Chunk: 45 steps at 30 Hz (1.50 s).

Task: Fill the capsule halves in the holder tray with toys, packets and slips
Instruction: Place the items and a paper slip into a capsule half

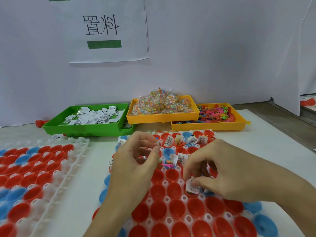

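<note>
A clear holder tray (183, 200) in front of me holds red and blue capsule halves (177, 206). The far rows carry slips, packets and toys; the near rows look bare inside. My right hand (227, 175) pinches a white printed slip (192, 185) over a red half at the tray's middle right. My left hand (135, 161) hovers over the tray's left side, its thumb and fingers pinching several small white slips (158, 143).
A second holder tray (56, 171) of red and blue halves lies at the left. Behind stand a green bin of slips (89, 117), a yellow bin of bead packets (162, 106) and a yellow bin of coloured toys (215, 115). A white wall with a paper sign rises behind.
</note>
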Available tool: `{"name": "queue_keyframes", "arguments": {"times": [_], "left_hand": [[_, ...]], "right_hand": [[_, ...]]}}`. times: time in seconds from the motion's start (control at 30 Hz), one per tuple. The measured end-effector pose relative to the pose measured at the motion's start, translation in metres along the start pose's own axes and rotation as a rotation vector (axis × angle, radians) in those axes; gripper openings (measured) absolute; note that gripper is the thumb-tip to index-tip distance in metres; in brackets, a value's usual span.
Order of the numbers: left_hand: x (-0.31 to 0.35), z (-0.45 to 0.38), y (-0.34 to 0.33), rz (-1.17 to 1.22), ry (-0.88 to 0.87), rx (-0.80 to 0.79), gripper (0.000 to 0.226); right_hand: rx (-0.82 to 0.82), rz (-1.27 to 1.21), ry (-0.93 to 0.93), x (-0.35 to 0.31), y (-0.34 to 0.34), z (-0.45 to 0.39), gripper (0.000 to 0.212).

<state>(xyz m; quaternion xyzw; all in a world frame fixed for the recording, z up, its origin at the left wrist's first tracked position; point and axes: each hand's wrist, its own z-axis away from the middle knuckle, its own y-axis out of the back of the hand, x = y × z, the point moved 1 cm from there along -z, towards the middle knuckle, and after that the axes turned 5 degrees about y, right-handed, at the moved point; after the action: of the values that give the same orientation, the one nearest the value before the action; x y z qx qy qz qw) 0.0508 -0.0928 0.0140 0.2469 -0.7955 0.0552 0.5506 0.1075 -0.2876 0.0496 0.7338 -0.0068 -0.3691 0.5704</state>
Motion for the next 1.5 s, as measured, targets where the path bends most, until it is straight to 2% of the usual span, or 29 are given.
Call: {"name": "queue_keyframes", "arguments": {"times": [0.87, 1.03, 1.2, 1.37, 1.43, 1.5], "left_hand": [[0.002, 0.000, 0.000, -0.020, 0.002, 0.009, 0.018], [0.003, 0.002, -0.004, -0.057, -0.003, -0.038, 0.018], [0.001, 0.003, -0.004, -0.138, -0.019, -0.087, 0.030], [0.001, 0.003, -0.004, -0.229, -0.065, -0.101, 0.029], [0.001, 0.002, -0.003, -0.246, -0.076, -0.105, 0.029], [0.001, 0.002, -0.001, -0.261, -0.091, -0.101, 0.030]], "right_hand": [[-0.020, 0.068, 0.021, 0.003, -0.010, -0.001, 0.016], [-0.038, 0.086, 0.008, 0.003, -0.014, -0.003, 0.018], [-0.037, 0.030, -0.021, 0.005, -0.008, -0.004, 0.025], [-0.014, -0.053, -0.020, 0.009, 0.001, -0.003, 0.029], [0.023, -0.123, -0.019, 0.012, 0.006, -0.001, 0.027], [0.112, -0.167, -0.019, 0.019, 0.013, 0.001, 0.015]]}}
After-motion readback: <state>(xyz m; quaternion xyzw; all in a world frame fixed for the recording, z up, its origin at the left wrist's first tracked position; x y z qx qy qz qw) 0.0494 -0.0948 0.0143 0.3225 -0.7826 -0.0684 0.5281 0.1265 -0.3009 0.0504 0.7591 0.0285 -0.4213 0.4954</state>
